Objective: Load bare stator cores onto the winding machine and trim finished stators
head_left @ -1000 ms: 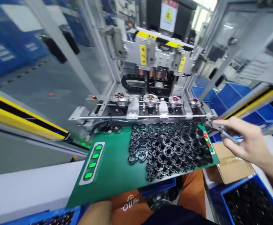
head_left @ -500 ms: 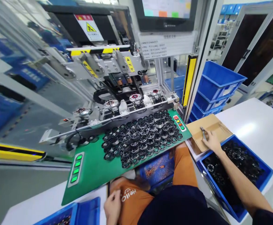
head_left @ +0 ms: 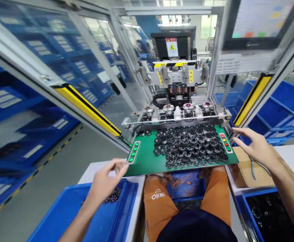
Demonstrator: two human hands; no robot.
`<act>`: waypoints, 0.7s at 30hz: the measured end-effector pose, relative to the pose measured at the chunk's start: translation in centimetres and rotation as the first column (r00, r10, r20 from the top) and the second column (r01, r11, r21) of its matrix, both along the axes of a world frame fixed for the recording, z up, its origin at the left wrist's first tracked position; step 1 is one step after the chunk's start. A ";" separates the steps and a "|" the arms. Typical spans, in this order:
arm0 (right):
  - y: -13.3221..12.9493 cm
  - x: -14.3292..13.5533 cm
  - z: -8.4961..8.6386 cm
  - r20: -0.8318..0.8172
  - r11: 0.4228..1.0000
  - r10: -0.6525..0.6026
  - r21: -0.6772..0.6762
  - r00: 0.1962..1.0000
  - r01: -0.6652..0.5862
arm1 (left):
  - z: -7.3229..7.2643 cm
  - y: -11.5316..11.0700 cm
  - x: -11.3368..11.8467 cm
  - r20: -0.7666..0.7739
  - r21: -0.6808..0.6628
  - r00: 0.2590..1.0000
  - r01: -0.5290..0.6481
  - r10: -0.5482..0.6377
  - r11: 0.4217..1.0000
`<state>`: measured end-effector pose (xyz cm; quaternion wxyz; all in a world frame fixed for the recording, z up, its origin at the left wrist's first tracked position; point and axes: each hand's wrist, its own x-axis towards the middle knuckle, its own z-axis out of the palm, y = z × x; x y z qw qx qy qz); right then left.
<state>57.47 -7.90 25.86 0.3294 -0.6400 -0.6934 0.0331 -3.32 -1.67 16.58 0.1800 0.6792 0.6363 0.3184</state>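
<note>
My left hand [head_left: 110,176] hovers at the near left corner of the green work surface [head_left: 147,161], beside the panel of green buttons [head_left: 134,153]. Its thumb and fingers curve toward each other with a gap between them, and nothing shows in it. On the other side, my right hand [head_left: 256,146] is raised over the cardboard [head_left: 249,171], fingers apart and holding nothing. Pliers with blue-grey handles [head_left: 253,168] lie on the cardboard below it. Many black and metal rings [head_left: 192,144] stand in packed rows on the green surface, between both hands.
A machine [head_left: 174,72] with four round fixtures [head_left: 187,107] stands behind the rings. Yellow-edged posts [head_left: 86,109] flank it. Blue bins sit at the lower left [head_left: 61,208] and lower right [head_left: 249,215]. A monitor [head_left: 260,23] hangs at the upper right.
The view has turned left toward the machine. My right hand has let go of the pliers and lifted toward the button panel. My left hand has risen from my thigh to the left panel.
</note>
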 end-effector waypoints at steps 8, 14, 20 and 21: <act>20.6 -20.3 10.0 0.306 0.885 0.420 -0.348 0.854 -0.310 | 10.4 20.2 4.8 -0.480 0.145 0.837 0.369 -0.261 0.918; 33.0 -26.5 5.3 0.431 0.841 0.374 -0.531 0.822 -0.104 | 7.8 31.5 6.1 -0.661 0.051 0.720 0.325 -0.212 0.944; 37.3 -28.7 3.5 0.444 0.679 0.426 -0.733 0.788 0.046 | 4.3 36.4 5.3 -0.673 0.024 0.699 0.346 -0.241 0.938; 37.8 -28.9 3.4 0.437 0.648 0.434 -0.759 0.788 0.064 | 4.1 36.8 5.2 -0.674 0.019 0.695 0.355 -0.251 0.935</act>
